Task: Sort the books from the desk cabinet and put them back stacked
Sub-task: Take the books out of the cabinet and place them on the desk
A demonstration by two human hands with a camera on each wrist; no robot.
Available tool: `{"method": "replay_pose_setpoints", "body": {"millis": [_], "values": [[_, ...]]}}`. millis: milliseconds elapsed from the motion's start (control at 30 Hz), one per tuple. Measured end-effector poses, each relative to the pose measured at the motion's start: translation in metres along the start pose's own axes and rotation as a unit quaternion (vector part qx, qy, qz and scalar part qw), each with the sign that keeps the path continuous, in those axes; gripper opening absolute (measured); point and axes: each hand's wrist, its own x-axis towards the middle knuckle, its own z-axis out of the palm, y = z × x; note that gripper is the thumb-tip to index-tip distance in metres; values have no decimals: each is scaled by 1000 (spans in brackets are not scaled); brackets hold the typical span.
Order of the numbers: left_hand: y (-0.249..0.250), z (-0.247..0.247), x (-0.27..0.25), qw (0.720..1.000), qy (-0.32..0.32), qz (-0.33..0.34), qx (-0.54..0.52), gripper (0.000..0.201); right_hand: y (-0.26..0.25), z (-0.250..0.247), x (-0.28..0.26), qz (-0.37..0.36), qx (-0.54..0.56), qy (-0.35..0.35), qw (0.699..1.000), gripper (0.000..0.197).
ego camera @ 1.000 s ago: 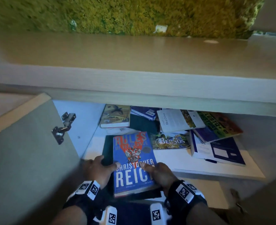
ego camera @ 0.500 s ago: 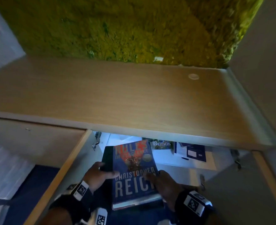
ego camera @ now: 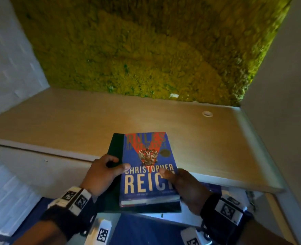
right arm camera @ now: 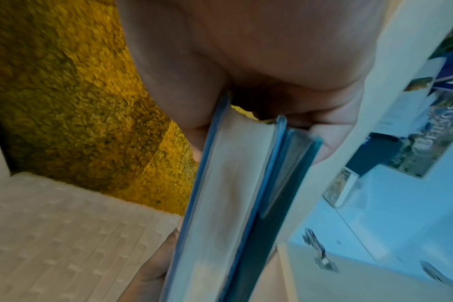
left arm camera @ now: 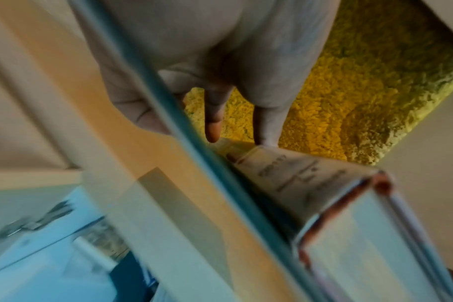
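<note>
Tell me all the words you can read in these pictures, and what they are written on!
"RULES": top of the blue book, blurred; the line under it is unreadable.
"CHRISTOPHER": middle of that cover, last letters partly under a thumb.
"REIC": big white letters lower down; the rest is hidden by the right hand.
"BERNOS", uncertain: a book in the cabinet.
Blue book's spine text: too blurred.

black wrist straps [ego camera: 64,220], white blocks with black square-pattern tags [ego camera: 227,210].
</note>
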Motion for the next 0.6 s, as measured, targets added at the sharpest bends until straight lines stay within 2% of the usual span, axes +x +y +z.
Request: {"method": "replay_pose_setpoints", "body": {"millis": [67,200,300,333,400,433,467,533,600], "values": [[11,5,35,999,-2,30,14,44,-1,-12,35,-3,23,0,1000,113],[23,35,114,997,-45,61,23,55,-22,-38,77,16,23,77,997,99],[30,63,164,989,-104,86,60,48,-23,-59,111,48,24,150,987,109],[32,72,177,984,-125,95,85,50,-25,-67,120,60,26,165,984,103],[29,91,202,967,-172,109,153,68,-28,-81,132,81,-21,202,976,65],[27,99,211,952,-196,111,205,80,-23,-91,139,109,-53,215,969,53],[24,107,218,932,-219,112,266,88,-16,-101,144,126,-96,224,961,51],[21,122,222,887,-262,122,360,91,-3,-121,150,141,-138,234,952,43],[21,138,220,867,-294,154,371,89,12,-144,152,134,-127,241,953,25]]}}
